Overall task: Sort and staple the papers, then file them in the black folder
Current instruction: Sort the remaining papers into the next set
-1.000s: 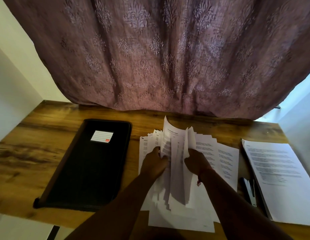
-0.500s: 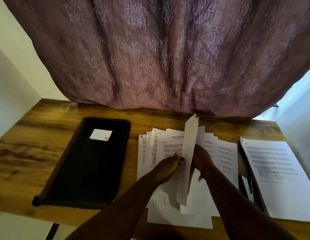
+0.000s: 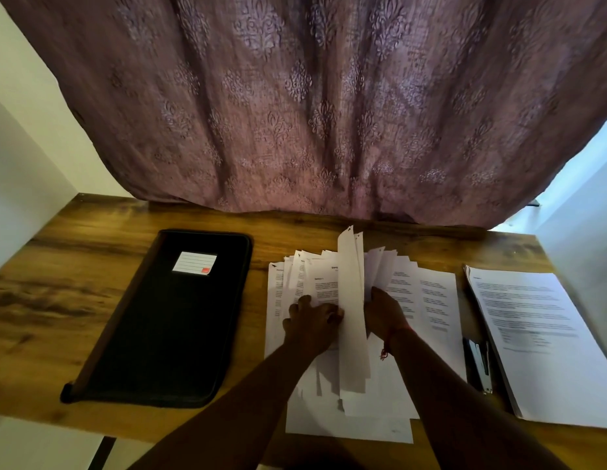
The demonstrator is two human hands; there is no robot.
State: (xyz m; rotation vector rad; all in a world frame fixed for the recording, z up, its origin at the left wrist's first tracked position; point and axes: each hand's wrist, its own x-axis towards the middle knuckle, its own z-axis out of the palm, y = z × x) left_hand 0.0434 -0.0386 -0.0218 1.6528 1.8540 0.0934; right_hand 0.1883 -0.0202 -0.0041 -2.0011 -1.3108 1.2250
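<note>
A spread pile of printed papers point(image 3: 427, 300) lies in the middle of the wooden desk point(image 3: 75, 283). A few sheets point(image 3: 351, 300) stand on edge in its middle. My left hand point(image 3: 312, 320) lies on the left sheets, thumb against the upright ones. My right hand point(image 3: 383, 310) grips the upright sheets from the right. The closed black folder point(image 3: 166, 334) with a white label lies flat to the left. A black stapler point(image 3: 478, 364) rests between the pile and a neat paper stack point(image 3: 539, 337) on the right.
A patterned mauve curtain point(image 3: 312, 113) hangs over the desk's back edge. White walls flank both sides. The pile's lowest sheets overhang the front desk edge.
The upright sheets have been raised further and stand straighter. My left hand has moved left and now lies flat on the left sheets; the right hand still holds the raised sheets.
</note>
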